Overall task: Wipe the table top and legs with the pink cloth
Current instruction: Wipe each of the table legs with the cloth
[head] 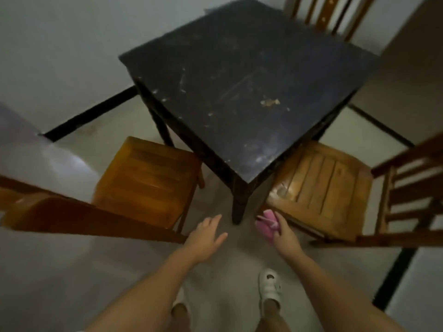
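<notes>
Right hand pinches the bunched pink cloth, low, just right of the near table leg. Left hand spread, empty. Dusty table top lies ahead and above; right hand nearer.

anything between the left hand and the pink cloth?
In the head view, the foot of the near table leg stands between the open left hand and the pink cloth gripped by the right hand; otherwise bare floor.

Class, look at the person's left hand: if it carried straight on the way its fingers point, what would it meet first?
Probably the near table leg. The open left hand points up and to the right towards it, with only bare floor between. Depth is unclear, so it might pass in front.
</notes>
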Action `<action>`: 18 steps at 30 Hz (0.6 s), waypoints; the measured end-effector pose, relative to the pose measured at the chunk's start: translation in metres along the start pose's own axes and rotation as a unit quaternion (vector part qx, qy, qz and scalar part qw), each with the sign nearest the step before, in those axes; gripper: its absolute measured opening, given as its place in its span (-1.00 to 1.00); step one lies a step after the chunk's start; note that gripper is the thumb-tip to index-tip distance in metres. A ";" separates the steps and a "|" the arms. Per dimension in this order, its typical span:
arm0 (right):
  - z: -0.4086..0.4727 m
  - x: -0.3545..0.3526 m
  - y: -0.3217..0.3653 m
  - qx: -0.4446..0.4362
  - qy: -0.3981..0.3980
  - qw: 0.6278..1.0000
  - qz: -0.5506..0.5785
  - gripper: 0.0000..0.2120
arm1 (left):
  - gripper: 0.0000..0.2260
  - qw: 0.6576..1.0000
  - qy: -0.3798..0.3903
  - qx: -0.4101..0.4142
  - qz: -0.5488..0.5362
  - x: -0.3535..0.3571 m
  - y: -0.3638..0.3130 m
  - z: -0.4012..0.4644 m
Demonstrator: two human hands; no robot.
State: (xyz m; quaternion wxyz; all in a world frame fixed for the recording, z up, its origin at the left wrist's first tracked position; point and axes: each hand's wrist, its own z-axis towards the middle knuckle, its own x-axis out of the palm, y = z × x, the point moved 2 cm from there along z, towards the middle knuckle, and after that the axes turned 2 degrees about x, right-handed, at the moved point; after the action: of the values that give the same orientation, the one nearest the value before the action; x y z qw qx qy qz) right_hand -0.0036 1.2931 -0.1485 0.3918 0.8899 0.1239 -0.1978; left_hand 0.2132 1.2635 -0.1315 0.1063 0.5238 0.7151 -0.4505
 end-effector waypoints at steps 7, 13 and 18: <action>0.071 0.067 -0.057 0.015 -0.124 0.983 0.134 -0.60 | -0.43 0.994 -0.007 -0.014 -0.111 0.039 0.039 0.099; 0.173 0.132 -0.093 -0.103 -0.209 0.939 0.253 -0.59 | -0.49 0.974 -0.076 0.102 -0.189 0.107 0.064 0.203; 0.236 0.185 -0.125 -0.247 -0.172 0.925 0.232 -0.42 | -0.47 0.928 -0.137 0.230 -0.261 0.127 0.073 0.264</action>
State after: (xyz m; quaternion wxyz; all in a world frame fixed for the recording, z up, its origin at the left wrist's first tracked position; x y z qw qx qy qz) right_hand 0.0546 1.2117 -0.4577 0.6495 0.7209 -0.1108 -0.2147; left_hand 0.1363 1.1505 -0.4007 -0.0415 0.2621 0.6818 -0.6817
